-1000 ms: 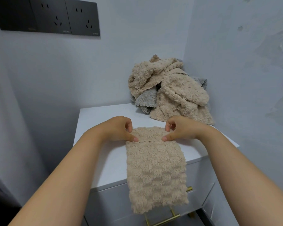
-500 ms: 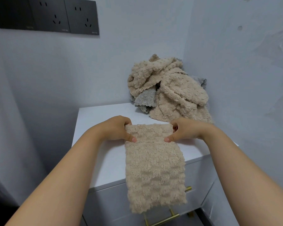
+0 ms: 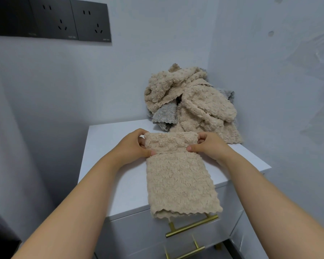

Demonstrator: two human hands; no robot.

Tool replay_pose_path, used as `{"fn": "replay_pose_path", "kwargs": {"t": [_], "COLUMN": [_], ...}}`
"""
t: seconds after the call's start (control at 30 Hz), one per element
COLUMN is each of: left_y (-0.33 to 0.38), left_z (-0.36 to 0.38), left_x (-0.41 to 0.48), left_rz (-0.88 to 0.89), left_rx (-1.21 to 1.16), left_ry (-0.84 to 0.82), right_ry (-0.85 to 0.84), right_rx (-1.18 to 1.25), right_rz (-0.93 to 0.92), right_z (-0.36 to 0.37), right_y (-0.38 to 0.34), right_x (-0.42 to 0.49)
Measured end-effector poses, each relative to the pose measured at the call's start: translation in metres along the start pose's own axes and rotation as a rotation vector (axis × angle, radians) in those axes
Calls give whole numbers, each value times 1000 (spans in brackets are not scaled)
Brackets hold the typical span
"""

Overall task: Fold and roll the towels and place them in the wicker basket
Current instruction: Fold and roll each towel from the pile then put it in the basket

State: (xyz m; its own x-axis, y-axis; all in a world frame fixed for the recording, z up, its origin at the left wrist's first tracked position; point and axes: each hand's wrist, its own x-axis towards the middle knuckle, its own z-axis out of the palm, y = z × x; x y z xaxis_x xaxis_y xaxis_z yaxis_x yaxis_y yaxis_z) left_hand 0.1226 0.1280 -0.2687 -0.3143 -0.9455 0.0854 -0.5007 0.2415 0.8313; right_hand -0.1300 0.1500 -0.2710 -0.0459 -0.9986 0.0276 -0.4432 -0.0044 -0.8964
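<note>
I am gripping the rolled far end of the beige towel (image 3: 178,180), my left hand (image 3: 133,144) curling round it at nine o'clock, my right hand (image 3: 208,145) at three. The towel is lying on the white cabinet (image 3: 110,146), its near edge overhanging at six; the towel pile (image 3: 191,101) is sitting at one o'clock.

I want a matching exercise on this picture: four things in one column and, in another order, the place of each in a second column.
1. beige towel
2. towel pile
3. socket panel
4. upper brass handle

A. on a drawer front
B. far right corner of the white cabinet top
C. high on the wall
D. gripped by the left hand and right hand, hanging over the front edge

Pairs: 1-D, 2-B, 3-C, 4-A
</note>
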Motion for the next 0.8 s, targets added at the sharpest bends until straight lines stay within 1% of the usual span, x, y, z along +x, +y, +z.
{"fn": "replay_pose_path", "kwargs": {"t": [0.1,0.23,0.33,0.4,0.47,0.67,0.8], "left_y": [-2,-1,-3,-5,-6,-7,-5], "left_z": [-3,0,4,6,4,-4,-5], "left_x": [-1,-1,2,4,4,-2,-3], "left_rz": [32,92,130,149,164,168,126], "left_rx": [-47,-13,63,140,156,17,-33], "left_ry": [1,76,194,213,186,59,29], "right_ry": [-17,-31,-5,21,21,-92,-143], "right_rx": [22,5,46,92,109,155,156], "right_rz": [-12,-31,-46,-64,-86,-105,-116], "right_z": [-1,-5,-6,-4,-3,-10,-16], "right_y": [0,6,8,7,6,6,10], "right_x": [-1,3,2,-1,-2,-5,-5]}}
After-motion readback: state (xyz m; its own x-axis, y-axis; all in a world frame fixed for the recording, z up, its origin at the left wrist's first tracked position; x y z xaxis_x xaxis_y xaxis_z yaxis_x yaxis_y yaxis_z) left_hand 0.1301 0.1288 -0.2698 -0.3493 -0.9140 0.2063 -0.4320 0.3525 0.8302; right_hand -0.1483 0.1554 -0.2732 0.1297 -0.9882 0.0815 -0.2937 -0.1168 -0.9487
